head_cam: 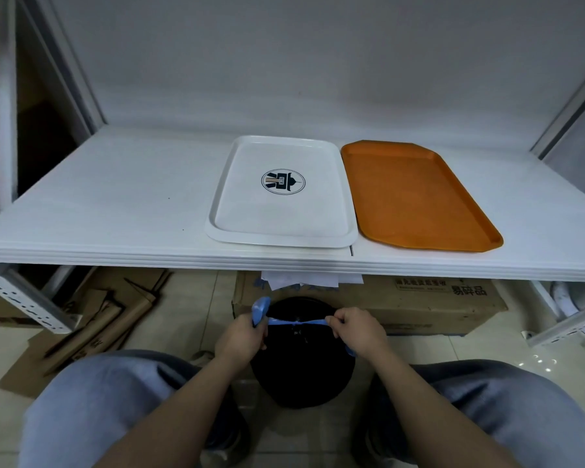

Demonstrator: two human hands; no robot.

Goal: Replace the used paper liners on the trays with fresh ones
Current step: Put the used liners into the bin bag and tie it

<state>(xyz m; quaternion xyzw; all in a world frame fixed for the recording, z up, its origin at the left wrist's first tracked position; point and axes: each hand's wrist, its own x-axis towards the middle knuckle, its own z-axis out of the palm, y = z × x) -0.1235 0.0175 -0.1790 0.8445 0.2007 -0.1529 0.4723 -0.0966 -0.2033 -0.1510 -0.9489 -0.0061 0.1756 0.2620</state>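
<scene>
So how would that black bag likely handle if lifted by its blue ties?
The black bag would probably sag, being soft film. Both hands, left hand and right hand, pull the blue ties taut, so they likely bear it. It looks rounded, perhaps lightly filled.

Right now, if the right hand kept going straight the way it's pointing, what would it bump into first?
The right hand points toward the left hand along the blue tie, so it would probably meet the tie's knot first, above the black bag.

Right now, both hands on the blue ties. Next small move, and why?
Probably pull the blue drawstring tight to close the black bag: left hand and right hand each grip an end, and the white tray and orange tray lie bare.
</scene>
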